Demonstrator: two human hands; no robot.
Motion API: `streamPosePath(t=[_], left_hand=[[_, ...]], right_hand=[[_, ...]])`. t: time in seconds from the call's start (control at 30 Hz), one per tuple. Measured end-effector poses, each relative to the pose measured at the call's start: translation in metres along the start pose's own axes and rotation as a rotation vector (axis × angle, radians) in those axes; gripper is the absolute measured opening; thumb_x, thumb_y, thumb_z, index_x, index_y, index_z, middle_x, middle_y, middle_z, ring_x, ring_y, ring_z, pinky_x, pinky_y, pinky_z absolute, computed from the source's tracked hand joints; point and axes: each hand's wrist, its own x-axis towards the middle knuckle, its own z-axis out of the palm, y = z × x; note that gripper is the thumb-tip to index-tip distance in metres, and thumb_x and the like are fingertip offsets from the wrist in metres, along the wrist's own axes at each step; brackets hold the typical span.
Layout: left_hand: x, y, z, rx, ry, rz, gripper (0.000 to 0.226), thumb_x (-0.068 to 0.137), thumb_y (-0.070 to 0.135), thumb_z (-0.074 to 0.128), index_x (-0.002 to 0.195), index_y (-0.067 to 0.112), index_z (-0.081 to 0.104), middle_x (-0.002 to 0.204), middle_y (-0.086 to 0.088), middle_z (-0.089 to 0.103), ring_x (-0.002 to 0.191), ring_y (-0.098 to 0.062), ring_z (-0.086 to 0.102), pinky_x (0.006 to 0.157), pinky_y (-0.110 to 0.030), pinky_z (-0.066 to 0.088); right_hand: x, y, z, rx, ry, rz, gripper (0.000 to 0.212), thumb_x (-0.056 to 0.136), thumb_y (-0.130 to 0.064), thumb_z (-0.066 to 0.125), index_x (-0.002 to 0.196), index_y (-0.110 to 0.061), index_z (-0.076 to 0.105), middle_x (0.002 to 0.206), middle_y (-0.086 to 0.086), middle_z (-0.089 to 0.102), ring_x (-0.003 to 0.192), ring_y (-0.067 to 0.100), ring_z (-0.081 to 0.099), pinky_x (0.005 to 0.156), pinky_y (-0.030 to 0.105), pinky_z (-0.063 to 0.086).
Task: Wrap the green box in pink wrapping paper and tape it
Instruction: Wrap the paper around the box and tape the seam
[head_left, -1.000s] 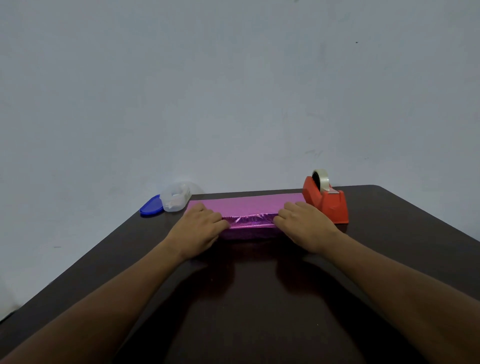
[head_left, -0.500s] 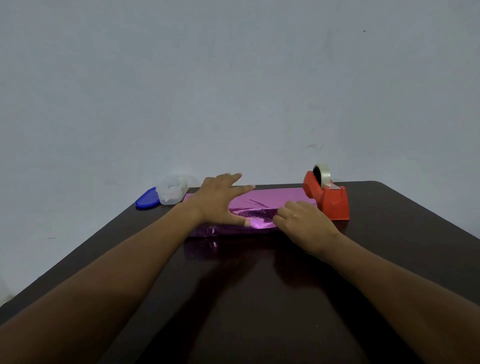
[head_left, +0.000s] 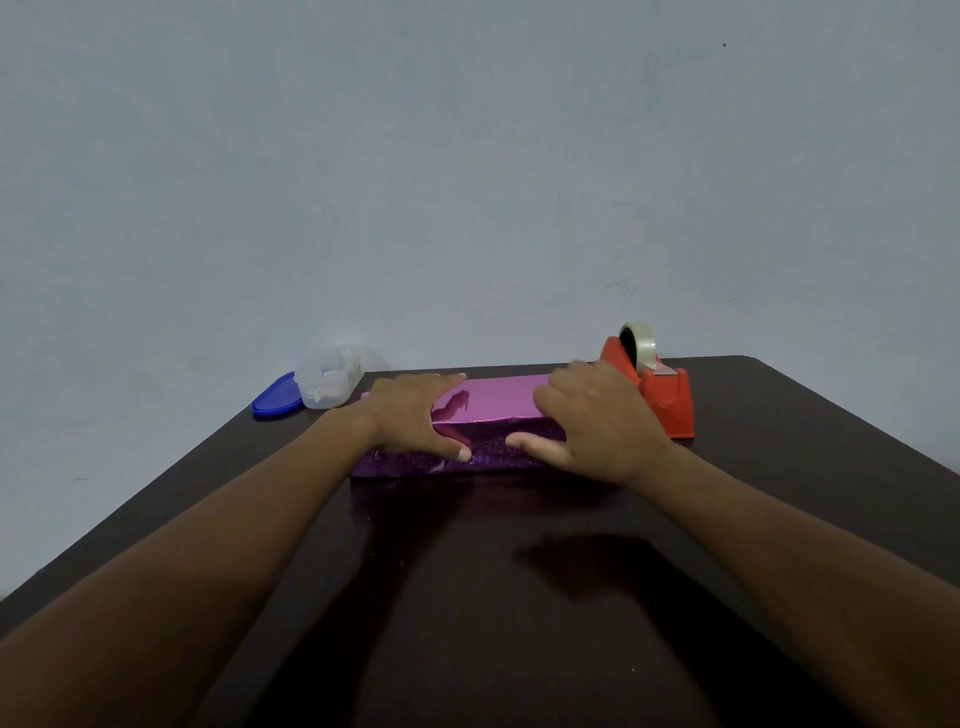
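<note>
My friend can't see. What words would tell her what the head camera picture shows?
Two hands, the left hand and the right hand, press flat on a long box wrapped in shiny pink paper on a dark table. A red tape dispenser stands just right of it, and a clear tub with a blue lid sits to the left.

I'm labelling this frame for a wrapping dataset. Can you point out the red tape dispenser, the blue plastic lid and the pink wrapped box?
Red tape dispenser (head_left: 669, 402), head view, on its sloped red body.
Blue plastic lid (head_left: 275, 401), head view, on its flat top.
Pink wrapped box (head_left: 498, 397), head view, on its shiny top face.
</note>
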Motion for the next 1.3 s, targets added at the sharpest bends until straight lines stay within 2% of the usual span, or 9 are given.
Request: streamPosePath(t=[0.13, 0.4, 0.57, 0.73, 0.87, 0.93, 1.03, 1.13, 1.3], left_hand=[[-0.003, 0.003, -0.003, 0.030, -0.012, 0.004, 0.122, 0.067, 0.086, 0.065, 0.162, 0.030, 0.014, 0.163, 0.003, 0.033, 0.148, -0.022, 0.033, 0.119, -0.049, 0.029], [-0.006, 0.008, -0.008, 0.098, -0.029, 0.010, 0.114, 0.069, 0.087, 0.061, 0.159, 0.029, 0.022, 0.155, 0.003, 0.041, 0.141, -0.022, 0.039, 0.115, -0.048, 0.032], [-0.006, 0.011, -0.009, 0.086, -0.056, -0.009, 0.112, 0.073, 0.083, 0.062, 0.161, 0.031, 0.016, 0.164, 0.002, 0.027, 0.150, -0.023, 0.025, 0.121, -0.048, 0.022], [-0.005, 0.012, -0.008, 0.080, -0.079, -0.036, 0.113, 0.073, 0.083, 0.062, 0.162, 0.033, 0.012, 0.169, 0.001, 0.016, 0.154, -0.023, 0.017, 0.122, -0.052, 0.020], [-0.002, 0.008, -0.005, 0.061, -0.089, -0.048, 0.116, 0.070, 0.086, 0.061, 0.161, 0.036, 0.009, 0.170, 0.000, 0.011, 0.155, -0.024, 0.013, 0.121, -0.056, 0.020], [-0.001, 0.007, -0.004, 0.053, -0.091, -0.047, 0.117, 0.070, 0.085, 0.062, 0.161, 0.036, 0.009, 0.170, 0.000, 0.011, 0.155, -0.025, 0.013, 0.121, -0.056, 0.020], [0.001, 0.006, -0.002, 0.041, -0.091, -0.045, 0.119, 0.068, 0.087, 0.062, 0.161, 0.037, 0.008, 0.170, 0.000, 0.010, 0.155, -0.025, 0.013, 0.121, -0.057, 0.021], [0.002, 0.004, -0.001, 0.034, -0.105, -0.049, 0.126, 0.060, 0.094, 0.057, 0.161, 0.037, 0.008, 0.170, 0.000, 0.010, 0.155, -0.025, 0.013, 0.120, -0.058, 0.022], [0.004, 0.002, 0.001, 0.010, -0.095, -0.048, 0.119, 0.068, 0.085, 0.064, 0.161, 0.038, 0.007, 0.170, 0.001, 0.008, 0.155, -0.025, 0.011, 0.121, -0.058, 0.021]], right_hand=[[0.017, 0.013, 0.006, 0.032, -0.365, -0.025, 0.059, 0.086, -0.069, 0.055, 0.124, -0.024, 0.058, 0.117, -0.002, 0.062, 0.107, 0.019, 0.055, 0.090, 0.035, 0.045], [0.013, 0.024, 0.006, 0.096, -0.461, 0.015, 0.059, 0.081, -0.072, 0.061, 0.114, -0.024, 0.063, 0.109, -0.004, 0.066, 0.102, 0.016, 0.058, 0.088, 0.034, 0.048], [0.010, 0.047, 0.000, -0.018, -0.154, 0.619, 0.052, 0.093, -0.064, 0.046, 0.111, -0.019, 0.066, 0.108, 0.004, 0.067, 0.103, 0.025, 0.057, 0.093, 0.044, 0.041], [0.003, 0.090, -0.001, 0.234, -0.504, 1.403, 0.075, 0.073, -0.068, 0.054, 0.125, -0.013, 0.056, 0.130, 0.015, 0.058, 0.121, 0.035, 0.052, 0.101, 0.046, 0.043], [0.012, 0.093, -0.006, 0.707, -0.466, 1.574, 0.031, 0.093, -0.028, 0.062, 0.110, -0.003, 0.062, 0.102, 0.012, 0.063, 0.076, 0.024, 0.057, 0.064, 0.031, 0.046], [0.015, 0.095, -0.011, 0.820, -0.484, 1.597, 0.020, 0.098, -0.020, 0.055, 0.100, -0.003, 0.065, 0.082, 0.008, 0.058, 0.065, 0.019, 0.048, 0.062, 0.030, 0.041], [0.025, 0.099, -0.020, 0.840, -0.565, 1.698, 0.023, 0.098, -0.026, 0.056, 0.094, -0.004, 0.059, 0.089, 0.012, 0.058, 0.085, 0.027, 0.055, 0.084, 0.043, 0.051], [0.030, 0.110, -0.011, 0.881, -0.536, 1.907, 0.043, 0.094, -0.032, 0.061, 0.128, -0.006, 0.052, 0.128, 0.018, 0.055, 0.111, 0.044, 0.056, 0.067, 0.065, 0.053], [0.033, 0.113, -0.006, 0.952, -0.482, 1.973, 0.036, 0.102, -0.028, 0.053, 0.131, -0.006, 0.047, 0.138, 0.009, 0.054, 0.120, 0.051, 0.048, 0.075, 0.076, 0.047]])
